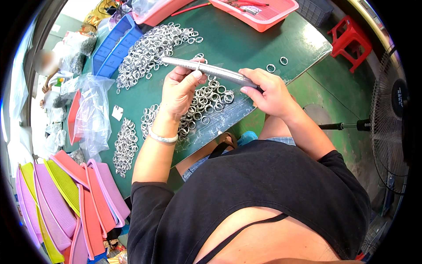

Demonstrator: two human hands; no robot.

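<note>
A long, tapered silver ring mandrel (220, 72) slants across the view above the table, its thin end toward the left. My right hand (270, 91) is closed around the dark handle at its thick end. On the mandrel sits a metal ring (198, 66), pinched between the thumb and fingers of my left hand (182, 90). A white band circles my left wrist. Loose silver rings (206, 99) lie in a pile on the table just beyond and below the left hand. A larger heap of rings (147, 55) spreads out farther to the left.
The green table (246, 48) also holds a small ring pile (126, 147), two single rings, a blue bin (116, 46), a pink tray (259, 15) and a plastic bag (92, 114). Colored baskets (74, 198) are stacked lower left. A red stool (350, 42) and fan (391, 101) stand right.
</note>
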